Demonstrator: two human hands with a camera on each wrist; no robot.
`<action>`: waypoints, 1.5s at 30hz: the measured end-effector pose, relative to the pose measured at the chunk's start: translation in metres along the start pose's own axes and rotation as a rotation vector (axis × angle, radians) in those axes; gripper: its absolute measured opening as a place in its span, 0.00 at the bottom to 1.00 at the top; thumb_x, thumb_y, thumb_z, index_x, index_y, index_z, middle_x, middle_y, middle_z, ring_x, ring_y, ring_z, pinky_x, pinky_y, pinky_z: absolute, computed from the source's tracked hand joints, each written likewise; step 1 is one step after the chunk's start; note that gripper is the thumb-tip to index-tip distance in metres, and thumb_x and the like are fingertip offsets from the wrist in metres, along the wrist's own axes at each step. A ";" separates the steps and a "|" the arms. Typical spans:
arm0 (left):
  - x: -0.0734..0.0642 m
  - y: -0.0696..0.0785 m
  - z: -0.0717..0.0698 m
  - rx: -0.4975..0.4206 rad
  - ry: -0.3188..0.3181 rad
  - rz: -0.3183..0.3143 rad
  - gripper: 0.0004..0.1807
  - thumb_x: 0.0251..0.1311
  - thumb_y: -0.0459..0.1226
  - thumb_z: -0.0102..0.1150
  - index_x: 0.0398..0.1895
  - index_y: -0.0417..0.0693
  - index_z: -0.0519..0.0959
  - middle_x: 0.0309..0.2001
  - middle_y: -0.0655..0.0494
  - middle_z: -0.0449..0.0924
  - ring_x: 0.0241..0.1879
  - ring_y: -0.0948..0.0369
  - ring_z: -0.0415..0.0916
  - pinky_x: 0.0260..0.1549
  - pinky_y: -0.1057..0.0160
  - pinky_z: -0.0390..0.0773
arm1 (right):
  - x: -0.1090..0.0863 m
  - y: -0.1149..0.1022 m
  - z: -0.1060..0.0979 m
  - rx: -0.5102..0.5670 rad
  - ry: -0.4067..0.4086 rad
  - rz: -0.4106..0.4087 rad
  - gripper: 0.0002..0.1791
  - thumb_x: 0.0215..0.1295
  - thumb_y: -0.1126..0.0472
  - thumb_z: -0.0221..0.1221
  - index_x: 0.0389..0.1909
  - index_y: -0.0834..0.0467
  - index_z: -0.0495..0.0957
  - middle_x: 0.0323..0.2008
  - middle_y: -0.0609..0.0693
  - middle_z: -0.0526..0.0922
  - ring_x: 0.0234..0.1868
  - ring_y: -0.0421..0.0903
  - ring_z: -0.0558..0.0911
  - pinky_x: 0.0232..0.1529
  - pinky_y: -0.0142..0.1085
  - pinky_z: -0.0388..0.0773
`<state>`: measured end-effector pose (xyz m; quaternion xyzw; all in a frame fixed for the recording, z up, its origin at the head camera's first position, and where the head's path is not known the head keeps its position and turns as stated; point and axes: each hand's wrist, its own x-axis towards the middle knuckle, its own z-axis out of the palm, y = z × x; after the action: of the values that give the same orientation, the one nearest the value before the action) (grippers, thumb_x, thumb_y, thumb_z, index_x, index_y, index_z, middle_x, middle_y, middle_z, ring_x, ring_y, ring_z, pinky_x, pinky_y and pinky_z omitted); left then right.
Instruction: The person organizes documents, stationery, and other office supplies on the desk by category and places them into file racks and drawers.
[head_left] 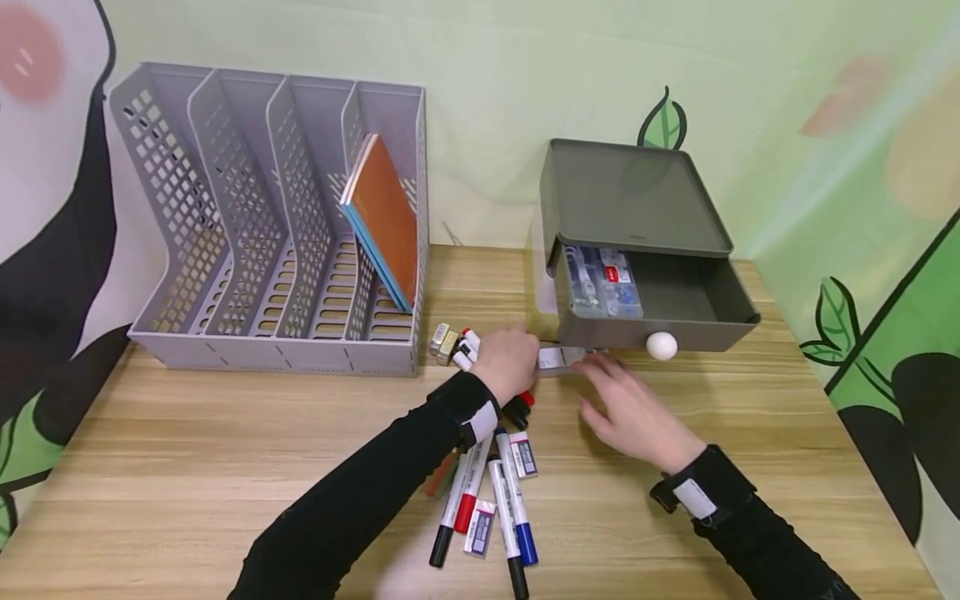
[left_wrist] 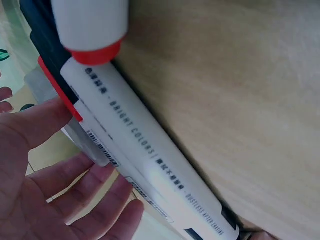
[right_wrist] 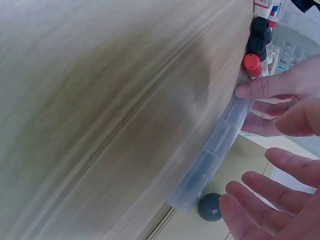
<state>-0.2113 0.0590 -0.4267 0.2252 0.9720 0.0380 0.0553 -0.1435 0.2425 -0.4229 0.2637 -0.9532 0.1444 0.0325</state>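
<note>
A slim translucent plastic case (head_left: 561, 358) lies just in front of the drawer unit; its contents are unclear. My left hand (head_left: 508, 360) pinches the case's left end between thumb and fingers, as the right wrist view shows. Beside that hand, a white marker with a red band (left_wrist: 150, 145) crosses the left wrist view. My right hand (head_left: 626, 408) has its fingers spread loosely near the case's other end, fingertips overlapping it in the head view. In the right wrist view those fingers (right_wrist: 260, 205) stand apart from the case (right_wrist: 210, 150).
A grey drawer unit (head_left: 637, 196) has its drawer pulled out, with clear packs (head_left: 603, 283) inside. At left stands a grey file rack (head_left: 273, 354) holding books (head_left: 386, 221). Several markers (head_left: 504, 508) and two erasers (head_left: 480, 529) lie in front, with small boxes (head_left: 442, 342) by the rack.
</note>
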 end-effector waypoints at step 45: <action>-0.075 -0.066 -0.018 -1.011 0.123 0.322 0.23 0.54 0.44 0.65 0.52 0.45 0.77 0.46 0.54 0.82 0.42 0.64 0.80 0.47 0.67 0.79 | -0.008 -0.017 -0.008 0.464 -0.038 0.022 0.29 0.58 0.51 0.64 0.59 0.56 0.70 0.45 0.47 0.82 0.43 0.41 0.81 0.45 0.39 0.80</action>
<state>-0.1752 -0.0343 -0.4088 0.3141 0.7869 0.5229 0.0934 -0.1283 0.2344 -0.4119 0.2563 -0.8977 0.3552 -0.0485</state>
